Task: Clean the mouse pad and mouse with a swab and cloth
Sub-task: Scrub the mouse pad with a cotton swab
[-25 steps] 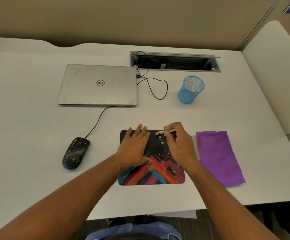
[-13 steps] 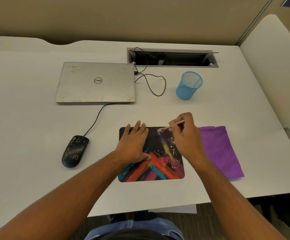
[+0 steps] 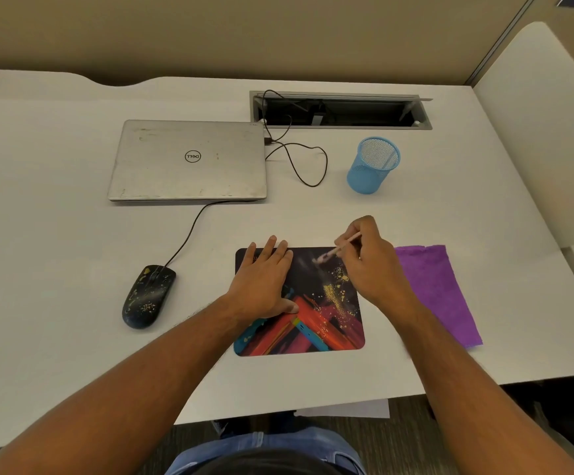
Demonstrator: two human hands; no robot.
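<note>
Hidden, cropped and blurred parts at the table

The left part of the mouse pad (image 3: 316, 323) is covered by the left hand (image 3: 261, 286), and its right edge by the right hand (image 3: 372, 269). The swab (image 3: 333, 252) is blurred at its tip, so contact with the pad cannot be told; its shaft is partly hidden among the fingers (image 3: 345, 246). The cloth (image 3: 439, 289) is overlapped by the right forearm. Both forearms are cut off by the lower edge. The contents of the cable tray (image 3: 340, 111) are too dark to be told.
</note>
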